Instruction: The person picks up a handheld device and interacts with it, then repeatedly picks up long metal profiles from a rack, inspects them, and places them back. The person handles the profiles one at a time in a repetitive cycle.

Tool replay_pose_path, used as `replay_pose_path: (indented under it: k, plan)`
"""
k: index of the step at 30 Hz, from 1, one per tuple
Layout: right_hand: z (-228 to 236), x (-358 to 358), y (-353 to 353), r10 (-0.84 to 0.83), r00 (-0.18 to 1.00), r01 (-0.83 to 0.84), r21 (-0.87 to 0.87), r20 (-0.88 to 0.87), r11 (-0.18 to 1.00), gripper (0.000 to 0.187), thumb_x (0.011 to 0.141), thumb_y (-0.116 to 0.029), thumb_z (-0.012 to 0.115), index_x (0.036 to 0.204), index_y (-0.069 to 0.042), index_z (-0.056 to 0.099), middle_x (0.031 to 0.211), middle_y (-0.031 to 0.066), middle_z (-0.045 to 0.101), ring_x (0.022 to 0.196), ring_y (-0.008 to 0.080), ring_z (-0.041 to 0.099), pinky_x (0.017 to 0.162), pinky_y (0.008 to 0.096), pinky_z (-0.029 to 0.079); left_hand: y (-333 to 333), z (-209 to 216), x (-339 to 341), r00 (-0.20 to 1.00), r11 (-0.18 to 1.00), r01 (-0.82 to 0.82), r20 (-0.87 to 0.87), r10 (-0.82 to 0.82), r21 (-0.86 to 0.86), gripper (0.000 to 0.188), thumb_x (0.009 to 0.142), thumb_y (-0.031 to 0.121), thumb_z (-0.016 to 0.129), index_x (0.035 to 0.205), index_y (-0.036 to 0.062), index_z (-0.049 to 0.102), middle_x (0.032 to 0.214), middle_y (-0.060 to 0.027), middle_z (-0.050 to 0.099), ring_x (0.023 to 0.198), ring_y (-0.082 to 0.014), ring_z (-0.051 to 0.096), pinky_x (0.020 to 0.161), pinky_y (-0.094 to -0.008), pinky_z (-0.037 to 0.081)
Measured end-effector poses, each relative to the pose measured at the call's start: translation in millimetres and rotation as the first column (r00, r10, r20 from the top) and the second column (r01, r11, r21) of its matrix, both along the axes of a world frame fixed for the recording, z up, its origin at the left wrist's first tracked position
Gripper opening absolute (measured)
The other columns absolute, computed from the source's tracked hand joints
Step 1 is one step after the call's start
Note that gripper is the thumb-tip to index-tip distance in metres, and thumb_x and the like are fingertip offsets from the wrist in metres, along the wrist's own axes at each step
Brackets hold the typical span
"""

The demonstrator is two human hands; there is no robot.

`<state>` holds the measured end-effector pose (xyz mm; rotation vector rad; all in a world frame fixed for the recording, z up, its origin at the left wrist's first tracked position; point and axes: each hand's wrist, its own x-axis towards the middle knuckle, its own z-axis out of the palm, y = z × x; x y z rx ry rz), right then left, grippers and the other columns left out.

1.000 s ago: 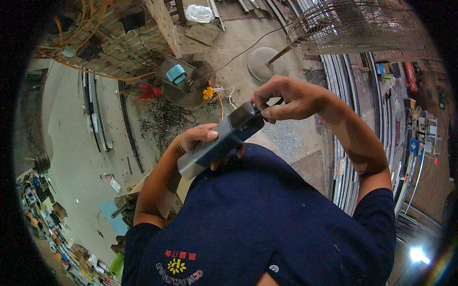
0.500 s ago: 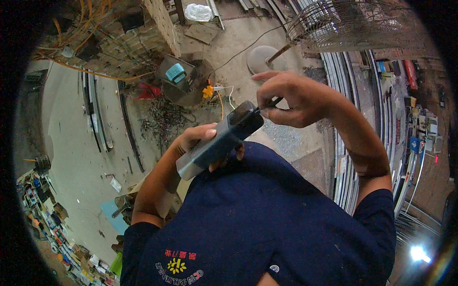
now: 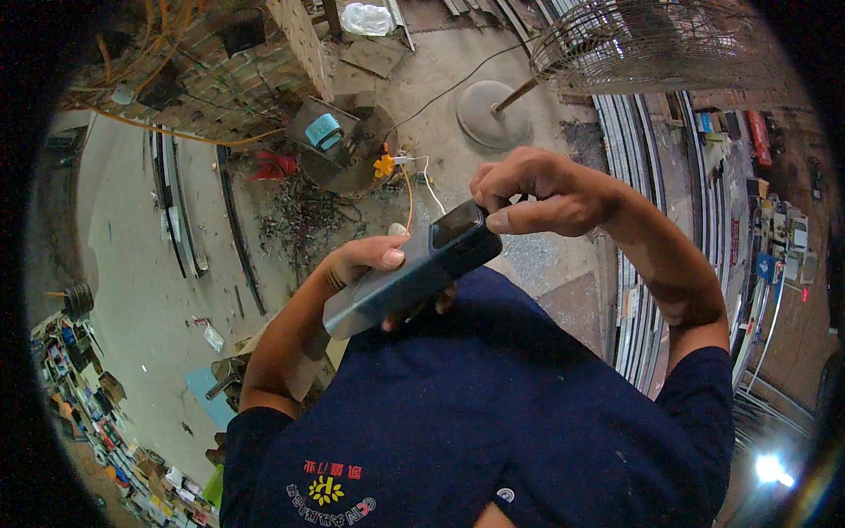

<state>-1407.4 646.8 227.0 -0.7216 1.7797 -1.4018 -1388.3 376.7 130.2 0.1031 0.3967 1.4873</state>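
far left, low: long bank of jumbled small goods [image 3: 106, 431], mixed colours. then bare-looking grey concrete floor [image 3: 132, 290], specked with litter, dark metal strips [image 3: 180, 207] lying along it. brick wall [image 3: 229, 84] above, orange hose strung across. mixed scrap heap [image 3: 304, 216] beside a round base [image 3: 348, 183]; light-blue box-shaped item [image 3: 323, 130] set over that base.

left hand [image 3: 359, 260] wrapped firmly round a grey oblong device [image 3: 414, 280], held slantwise off the floor, before the navy shirt [image 3: 510, 378]. orange plug adapter [image 3: 384, 166] beyond, white cord attached.

right hand [image 3: 550, 194]: thumb and forefinger close together at the device's dark glossy end; cannot tell whether something small is pinched. disc-footed fan stand [image 3: 488, 119] behind. farther right, pale metal profiles [image 3: 629, 176] in rows; bright light [image 3: 775, 469] low down.
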Motion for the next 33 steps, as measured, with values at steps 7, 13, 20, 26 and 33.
replay_pose_path:
  k: [7,13,20,26,33]
  plan:
    - [-7,-6,5,-0.154,0.879,0.148,-0.05,-0.452,0.988,0.02,0.09,-0.021,0.057,0.079,-0.004,0.055,0.072,0.0064,0.053,0.076,0.0205,0.054,0.084,0.0385,0.045,-4,-17,-4,0.996,0.994,-0.077,-0.032,0.08,0.077,0.087,0.07,0.049,0.072,0.127,-0.0095,0.042,0.105,-0.0278,0.058,0.07,-0.0317,0.067,0.048,-0.0355,0.058]
    - [-33,-4,15,-0.765,0.364,0.729,-0.348,-0.532,0.589,0.011,0.092,-0.008,0.053,0.096,0.0,0.06,0.104,0.0119,0.061,0.101,0.0202,0.057,0.091,0.0309,0.043,-14,2,-13,0.91,0.918,-0.378,-0.232,0.344,-0.122,0.065,0.08,0.043,0.069,0.122,-0.0022,0.051,0.104,-0.0184,0.063,0.073,-0.0251,0.067,0.061,-0.0344,0.056]
    - [-100,44,-11,-0.914,0.404,0.908,-0.105,-0.048,0.407,0.013,0.094,-0.009,0.052,0.1,-0.001,0.06,0.105,0.0095,0.062,0.099,0.0165,0.057,0.093,0.0305,0.043,-3,-25,-20,0.766,0.799,-0.589,-0.402,0.502,-0.122,0.045,0.094,0.036,0.058,0.119,-0.0002,0.052,0.095,-0.0137,0.066,0.077,-0.0216,0.067,0.07,-0.0346,0.055]
    - [-101,51,-41,-0.885,0.447,0.894,-0.093,0.132,0.438,0.022,0.097,-0.015,0.053,0.112,0.0,0.058,0.109,0.0103,0.063,0.101,0.018,0.058,0.094,0.0322,0.044,19,-18,-17,0.635,0.664,-0.735,-0.478,0.607,-0.135,0.035,0.095,0.029,0.059,0.115,0.0027,0.048,0.09,-0.0137,0.066,0.08,-0.0226,0.067,0.077,-0.037,0.056]
    - [-92,48,-53,-0.848,0.489,0.871,-0.177,0.205,0.459,0.031,0.098,-0.018,0.053,0.124,-0.001,0.051,0.116,0.0105,0.059,0.105,0.0181,0.056,0.096,0.0318,0.043,39,-9,-13,0.542,0.606,-0.792,-0.544,0.641,-0.075,0.033,0.095,0.021,0.06,0.12,0.0038,0.047,0.097,-0.0097,0.063,0.082,-0.0198,0.066,0.076,-0.0334,0.055]
